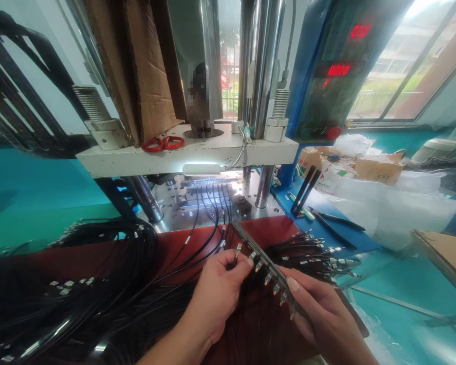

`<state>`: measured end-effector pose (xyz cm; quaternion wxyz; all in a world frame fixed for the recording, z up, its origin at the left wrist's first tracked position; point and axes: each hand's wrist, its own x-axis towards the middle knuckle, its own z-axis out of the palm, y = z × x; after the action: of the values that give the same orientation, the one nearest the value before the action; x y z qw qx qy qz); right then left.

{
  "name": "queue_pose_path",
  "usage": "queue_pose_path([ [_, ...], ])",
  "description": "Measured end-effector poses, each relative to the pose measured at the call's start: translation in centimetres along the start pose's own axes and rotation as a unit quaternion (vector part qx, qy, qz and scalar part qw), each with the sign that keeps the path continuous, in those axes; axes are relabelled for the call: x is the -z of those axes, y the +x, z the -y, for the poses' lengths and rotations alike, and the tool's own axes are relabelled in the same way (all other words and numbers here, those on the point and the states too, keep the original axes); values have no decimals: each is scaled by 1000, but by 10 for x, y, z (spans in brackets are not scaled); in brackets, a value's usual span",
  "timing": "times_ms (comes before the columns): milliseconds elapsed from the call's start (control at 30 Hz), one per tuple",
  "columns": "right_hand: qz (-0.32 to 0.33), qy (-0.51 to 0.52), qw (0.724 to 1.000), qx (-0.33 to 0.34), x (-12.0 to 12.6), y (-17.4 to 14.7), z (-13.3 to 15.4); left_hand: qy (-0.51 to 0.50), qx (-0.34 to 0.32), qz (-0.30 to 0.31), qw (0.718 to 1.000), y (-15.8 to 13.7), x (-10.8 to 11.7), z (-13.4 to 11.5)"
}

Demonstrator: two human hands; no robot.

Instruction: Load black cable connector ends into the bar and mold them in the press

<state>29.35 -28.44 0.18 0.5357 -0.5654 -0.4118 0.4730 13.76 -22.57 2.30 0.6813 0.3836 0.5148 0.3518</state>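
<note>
My right hand (319, 309) grips a dark metal strip (266, 263) near its lower end, thumb on top. Along the strip's near side sits a row of several small shiny metal connectors (268, 279). My left hand (224, 284) pinches a small cable connector (237, 249) between thumb and forefinger, close beside the strip's upper half. Behind both hands, several black cables (215, 223) run up into a lit metal fixture (205, 195) on the press bed. Bundles of black cables (137, 243) with metal ends lie to the left of my hands, and another cable bundle (319, 253) lies to the right.
A white press plate (197, 152) spans above the fixture, with red-handled scissors (163, 144) on it. Metal posts (264, 187) flank the bed. Pliers (338, 223) lie on the blue surface at right. A control panel (338, 71) shows red digits. Plastic bags (387, 203) are piled behind.
</note>
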Motion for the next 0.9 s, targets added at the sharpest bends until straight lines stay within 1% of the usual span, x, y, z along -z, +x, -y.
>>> queue_pose_path([
  [133, 42, -15, 999, 14, 1, 0, -1, 7, -2, -3, 1000, -1, 0, 0],
  [300, 62, -21, 997, 30, 3, 0, -4, 26, -10, -11, 1000, 0, 1, 2],
  [367, 61, -12, 998, 11, 4, 0, -6, 34, -15, 2, 999, 1, 4, 3],
  [400, 54, -5, 999, -8, 5, 0, -6, 35, -21, 18, 999, 1, 6, 3],
  [467, 30, 5, 998, -47, 8, 0, -8, 26, -40, 56, 997, 1, 11, 3],
  [533, 8, 10, 998, -68, 11, 0, -9, 2, -49, 77, 996, 1, 17, 4],
  [567, 0, 13, 997, -73, 12, 0, -10, -9, -51, 72, 996, 0, 21, 5],
  [633, -19, 21, 996, -80, 13, 1, -11, -16, -57, 43, 997, 0, 27, 7],
  [700, -39, 24, 995, -86, 12, 1, -12, -6, -73, 10, 997, -1, 30, 9],
  [767, -47, 23, 995, -87, 12, 1, -14, 9, -80, -10, 997, -1, 30, 10],
  [900, -21, 27, 996, -78, 13, 2, -17, 18, -71, 0, 997, 0, 22, 9],
])
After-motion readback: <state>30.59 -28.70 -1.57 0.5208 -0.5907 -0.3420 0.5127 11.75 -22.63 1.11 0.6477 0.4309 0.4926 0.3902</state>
